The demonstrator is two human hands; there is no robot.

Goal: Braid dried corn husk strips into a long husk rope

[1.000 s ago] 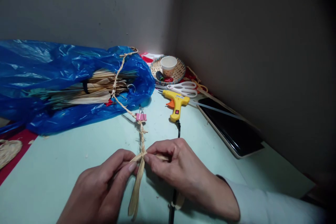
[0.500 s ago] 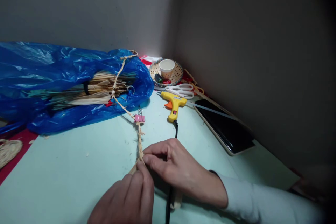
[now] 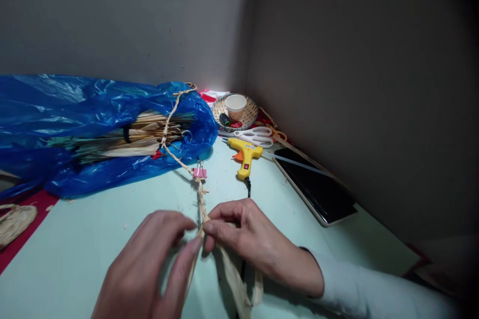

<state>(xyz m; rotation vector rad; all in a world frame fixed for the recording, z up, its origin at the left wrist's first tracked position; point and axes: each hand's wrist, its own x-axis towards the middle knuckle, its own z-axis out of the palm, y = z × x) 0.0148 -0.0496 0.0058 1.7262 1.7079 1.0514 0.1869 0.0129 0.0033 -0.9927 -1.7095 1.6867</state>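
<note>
A thin braided cord of dried leaf strips (image 3: pixel 175 152) runs from the blue bag down the table to my hands. A pink binder clip (image 3: pixel 199 173) grips the cord partway along. My right hand (image 3: pixel 243 239) pinches the braid's near end between thumb and fingertips. My left hand (image 3: pixel 149 264) meets it from the left, thumb and fingers closed on the same spot. Loose flat leaf strips (image 3: pixel 234 279) trail from the pinch toward me, under my right wrist.
A blue plastic bag (image 3: pixel 67 124) holding a bundle of dried leaves (image 3: pixel 138 134) lies at the left. A yellow glue gun (image 3: pixel 245 152), white scissors (image 3: pixel 256 135), a woven tray (image 3: pixel 249 114) with a paper cup (image 3: pixel 235 105), and a dark tablet (image 3: pixel 318 187) stand by the right wall.
My left hand swung out from over the braid end to its left side and re-pinched it. The loose strips now trail right, under my right wrist. The view tilted slightly.
</note>
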